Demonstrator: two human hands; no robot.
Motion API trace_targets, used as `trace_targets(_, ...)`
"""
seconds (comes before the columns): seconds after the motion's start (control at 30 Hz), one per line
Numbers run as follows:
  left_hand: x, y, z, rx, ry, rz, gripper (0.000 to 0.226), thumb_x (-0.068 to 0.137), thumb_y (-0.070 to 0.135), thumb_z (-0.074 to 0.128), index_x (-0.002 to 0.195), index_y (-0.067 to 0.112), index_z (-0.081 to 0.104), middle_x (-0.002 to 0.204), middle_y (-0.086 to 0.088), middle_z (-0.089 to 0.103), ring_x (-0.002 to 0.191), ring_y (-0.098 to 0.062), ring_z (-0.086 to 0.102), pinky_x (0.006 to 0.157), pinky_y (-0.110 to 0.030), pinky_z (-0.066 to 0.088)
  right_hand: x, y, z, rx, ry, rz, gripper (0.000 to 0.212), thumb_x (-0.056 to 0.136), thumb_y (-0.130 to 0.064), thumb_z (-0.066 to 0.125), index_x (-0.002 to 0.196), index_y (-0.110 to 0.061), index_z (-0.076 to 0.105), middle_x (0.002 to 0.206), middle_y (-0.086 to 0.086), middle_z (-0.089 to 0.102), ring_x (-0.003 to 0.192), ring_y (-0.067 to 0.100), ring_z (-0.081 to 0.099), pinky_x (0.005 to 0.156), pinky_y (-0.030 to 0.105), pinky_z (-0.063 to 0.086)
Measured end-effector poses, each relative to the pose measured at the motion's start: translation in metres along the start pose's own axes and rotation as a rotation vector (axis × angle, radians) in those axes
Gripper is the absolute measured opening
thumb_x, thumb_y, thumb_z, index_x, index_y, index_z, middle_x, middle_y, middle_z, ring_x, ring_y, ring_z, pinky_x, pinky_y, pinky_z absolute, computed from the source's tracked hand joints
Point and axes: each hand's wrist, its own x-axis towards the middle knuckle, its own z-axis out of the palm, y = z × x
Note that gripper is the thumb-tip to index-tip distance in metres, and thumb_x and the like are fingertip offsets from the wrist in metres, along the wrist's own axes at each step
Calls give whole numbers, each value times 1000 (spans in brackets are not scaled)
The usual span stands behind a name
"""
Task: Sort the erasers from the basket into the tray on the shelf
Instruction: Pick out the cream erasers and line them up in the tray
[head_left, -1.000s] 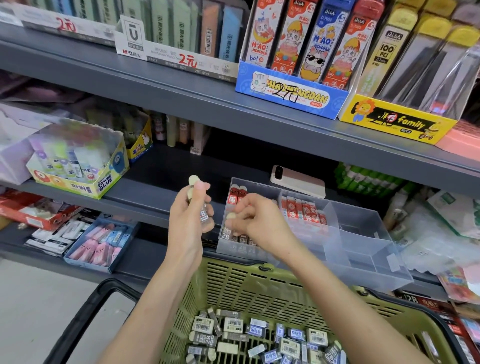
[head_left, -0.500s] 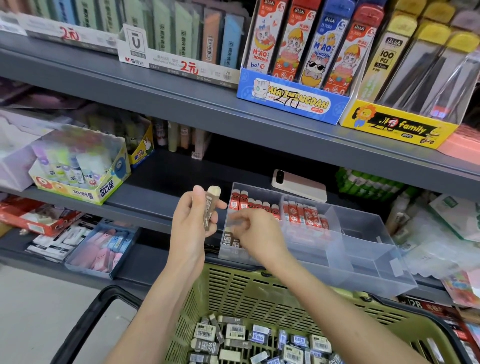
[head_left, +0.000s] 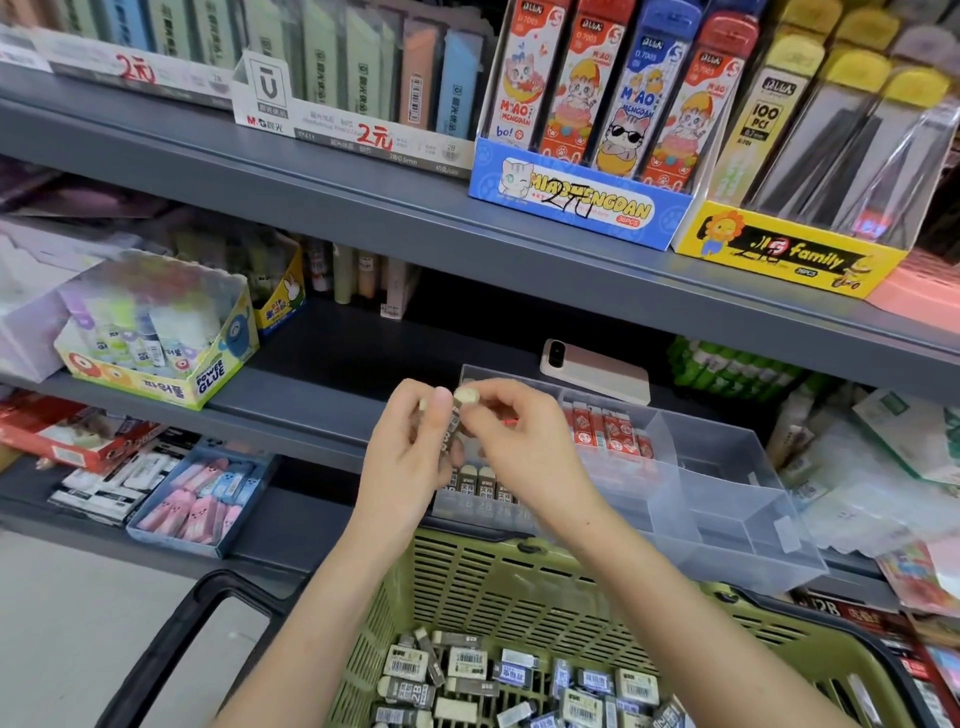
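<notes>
while both hands meet above the basket, one eraser (head_left: 457, 421) stands upright between them, cream end up and dark printed sleeve running down. the left hand (head_left: 410, 457) has its fingers curled round the sleeve, and the right hand (head_left: 524, 441) pinches the cream top between thumb and fingertip. the eraser is held in front of the left end of the clear tray (head_left: 727, 525), which sits on the grey shelf (head_left: 291, 415). inside the tray, a row of dark-sleeved erasers (head_left: 483, 483) stands at the near left, and red-sleeved erasers (head_left: 608, 434) line the back. below the arms, the green basket (head_left: 519, 587) holds a loose heap of erasers (head_left: 493, 675). a phone (head_left: 597, 371) lies on the shelf just behind the tray, and a glue box (head_left: 156, 364) stands well off to the left.
</notes>
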Motion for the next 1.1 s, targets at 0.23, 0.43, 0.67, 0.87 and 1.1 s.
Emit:
trace_targets(0.23,4,-2,-12,123,283,60,8,77,41,68,76,48,71,89,12,63,79,3,55,77,-19,44,8,16,-21,167,-23,199,19,93,-3,51,107,-4,64,80,5,65,55,9,60,67,28,55)
trace_targets(0.43,4,-3,-10,81,310,70,8,77,42,68,78,48,72,73,8,54,63,2,44,63,-10,42,7,23,-7,-221,-193,239,23,89,-4,56,97,-21,43,77,6,61,64,18,65,76,43,56)
trace_targets(0.67,7,-5,-12,10,454,38,11,87,38,62,85,28,68,64,11,65,61,0,57,58,-12,46,2,32,5,-408,-99,117,42,81,7,56,101,-26,39,75,5,61,70,24,63,64,35,52)
trace_targets(0.87,5,-3,-11,2,364,-9,27,76,50,61,82,24,68,57,11,60,56,1,52,57,-11,45,-1,26,-6,-415,-102,57,27,88,-5,57,110,-19,52,73,0,60,68,13,60,68,33,50)
trace_targets(1.1,3,3,-8,-15,111,11,19,73,43,65,71,27,74,67,9,66,63,1,56,62,-11,43,-5,-3,-17,-294,-218,-161,8,79,-36,70,83,-31,66,73,-10,60,70,5,56,71,27,48)
